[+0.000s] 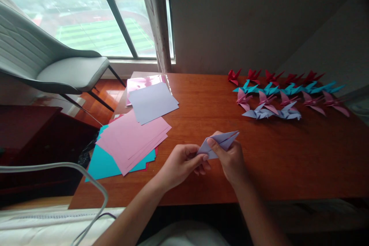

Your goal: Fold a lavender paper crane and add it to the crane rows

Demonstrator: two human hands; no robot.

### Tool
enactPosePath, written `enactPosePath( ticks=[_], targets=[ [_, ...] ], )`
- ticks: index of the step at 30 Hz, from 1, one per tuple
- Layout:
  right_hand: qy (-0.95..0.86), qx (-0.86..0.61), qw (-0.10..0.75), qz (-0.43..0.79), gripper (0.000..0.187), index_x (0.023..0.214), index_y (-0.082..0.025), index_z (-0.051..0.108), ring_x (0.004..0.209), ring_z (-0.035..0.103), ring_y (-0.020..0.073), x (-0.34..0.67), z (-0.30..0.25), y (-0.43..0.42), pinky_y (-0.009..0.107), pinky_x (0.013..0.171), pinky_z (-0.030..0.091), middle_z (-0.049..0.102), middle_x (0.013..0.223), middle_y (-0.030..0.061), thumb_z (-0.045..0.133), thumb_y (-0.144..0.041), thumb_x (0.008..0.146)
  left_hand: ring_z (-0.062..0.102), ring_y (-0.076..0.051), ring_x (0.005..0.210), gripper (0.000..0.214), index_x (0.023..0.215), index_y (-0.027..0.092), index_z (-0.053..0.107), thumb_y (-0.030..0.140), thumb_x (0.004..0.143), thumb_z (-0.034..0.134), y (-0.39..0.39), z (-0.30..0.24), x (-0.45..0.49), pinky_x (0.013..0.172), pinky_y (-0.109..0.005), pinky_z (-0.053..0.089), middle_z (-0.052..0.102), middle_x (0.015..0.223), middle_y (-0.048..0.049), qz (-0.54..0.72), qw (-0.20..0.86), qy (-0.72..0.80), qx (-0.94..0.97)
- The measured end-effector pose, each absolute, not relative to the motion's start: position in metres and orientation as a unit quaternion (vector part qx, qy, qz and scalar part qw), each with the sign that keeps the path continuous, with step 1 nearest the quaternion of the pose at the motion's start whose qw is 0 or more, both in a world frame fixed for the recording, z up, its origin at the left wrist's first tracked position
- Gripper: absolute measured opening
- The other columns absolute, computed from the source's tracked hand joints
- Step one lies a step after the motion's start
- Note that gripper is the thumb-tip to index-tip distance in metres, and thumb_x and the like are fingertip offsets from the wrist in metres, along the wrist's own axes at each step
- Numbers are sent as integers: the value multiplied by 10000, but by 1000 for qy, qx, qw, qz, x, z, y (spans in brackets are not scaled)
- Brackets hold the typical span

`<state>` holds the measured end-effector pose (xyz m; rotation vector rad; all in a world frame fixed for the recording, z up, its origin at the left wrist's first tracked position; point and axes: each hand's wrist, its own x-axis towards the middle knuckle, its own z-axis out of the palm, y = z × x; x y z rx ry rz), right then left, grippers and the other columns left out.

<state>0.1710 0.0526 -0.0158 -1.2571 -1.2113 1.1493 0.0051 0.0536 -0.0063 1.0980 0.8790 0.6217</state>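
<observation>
Both my hands hold a partly folded lavender paper piece (pixel 223 141) just above the wooden table (pixel 201 103). My left hand (pixel 181 163) pinches its left corner with thumb and fingers. My right hand (pixel 230 157) grips its middle from the right, thumb on top. The piece is a long pointed shape, its tip aimed right. To the left lie loose square sheets: pink ones (pixel 132 138) over teal ones (pixel 103 165), and a lavender sheet (pixel 152 102) further back.
Rows of finished paper cranes sit at the back right: red (pixel 273 76), teal (pixel 288 88), pink (pixel 288 100) and lavender (pixel 271 112). A grey chair (pixel 57 65) stands left by the window. A curved tube (pixel 72 177) crosses the lower left.
</observation>
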Motion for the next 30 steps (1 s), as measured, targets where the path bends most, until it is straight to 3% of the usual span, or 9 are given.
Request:
enactPosePath(
  ticks=[6,16,21,27,30],
  targets=[
    [-502,-544,527,418,369,631,-195,556,551,453,111,172,-22,54,231,511,382,478,593,-42,697,-433,874,656,-126,572,359,786,116,712,461,882,691,55,-4,7,556,-204,507,743,721,-80,301,716,406,481],
    [-422,-584,571,394,408,595,-177,641,498,500,122,174,-31,59,250,480,406,564,533,-15,763,-512,792,659,-131,568,379,815,120,706,495,867,695,58,-1,-1,522,-197,481,759,742,-92,352,670,451,472],
    [-406,-556,594,416,315,726,-179,705,503,543,120,176,-29,63,235,471,430,624,577,-12,759,-478,813,664,-138,576,386,843,125,703,510,866,688,60,1,-9,495,-194,462,755,747,-88,343,662,457,485],
    [-408,-558,583,427,293,749,-177,709,517,578,125,182,-32,59,232,489,464,656,603,-5,753,-458,821,698,-167,612,450,913,127,675,562,925,560,58,0,-19,505,-217,485,768,801,-117,330,585,480,564],
    [-447,-569,529,443,282,794,-176,720,556,619,145,192,-32,52,248,529,490,696,660,12,729,-454,835,702,-172,597,397,892,130,667,496,955,526,56,-3,-21,491,-220,481,766,777,-108,313,547,488,604]
  ],
)
